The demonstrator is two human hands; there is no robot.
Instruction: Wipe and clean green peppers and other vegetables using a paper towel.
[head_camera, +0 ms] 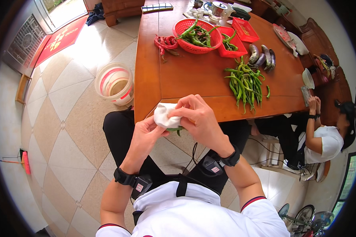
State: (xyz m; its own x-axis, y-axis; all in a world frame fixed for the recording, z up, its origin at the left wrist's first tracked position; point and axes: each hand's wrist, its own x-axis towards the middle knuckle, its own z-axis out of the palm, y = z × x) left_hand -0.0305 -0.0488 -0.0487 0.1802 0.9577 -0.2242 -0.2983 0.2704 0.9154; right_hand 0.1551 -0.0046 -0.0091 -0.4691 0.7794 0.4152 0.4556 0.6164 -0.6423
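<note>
Just over the near edge of the table, my right hand [200,118] pinches a crumpled white cloth or tissue [165,115]. A green chili pepper [174,129] shows below the cloth, most of it covered by the cloth and my fingers. My left hand [145,134] grips the pepper's left end, its fingertips also touching the cloth. On the wooden table [190,78], a heap of long green chili peppers [244,84] lies to the right of my hands. Several purple eggplants [262,56] lie behind that heap.
A red round basket [197,49] of green peppers stands farther back, with red peppers [167,43] beside it. Two red rectangular baskets [233,52] adjoin it. A plastic bucket [114,83] is on the floor at left. Another person [323,142] sits at right, handling a clear container [306,95].
</note>
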